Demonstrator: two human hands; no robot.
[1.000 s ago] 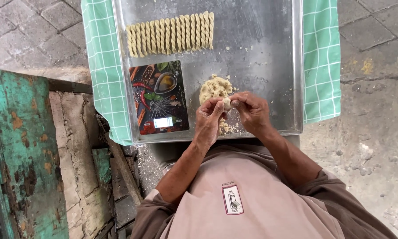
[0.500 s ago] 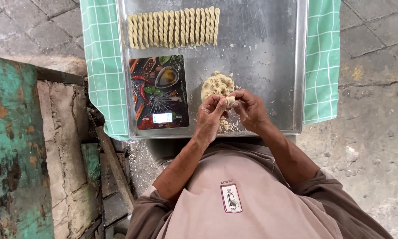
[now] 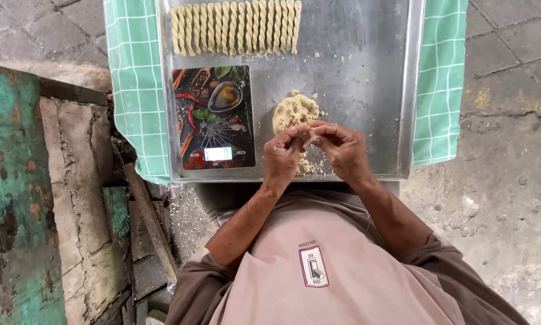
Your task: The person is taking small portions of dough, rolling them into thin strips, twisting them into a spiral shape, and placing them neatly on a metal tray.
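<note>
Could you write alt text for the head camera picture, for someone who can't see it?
Seen from above, a person's left hand and right hand pinch a bit of dough over a metal tray. On it lie a dough lump, a row of twisted dough sticks and a kitchen scale.

Grey paved floor [image 3: 511, 180]; worn green-painted ledge [image 3: 12, 198] alongside.

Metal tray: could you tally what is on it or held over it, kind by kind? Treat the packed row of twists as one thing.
Row of twisted dough sticks: 1
Lump of dough: 1
Kitchen scale: 1
Small piece of dough, pinched between left hand and right hand: 1
Total: 4
</note>
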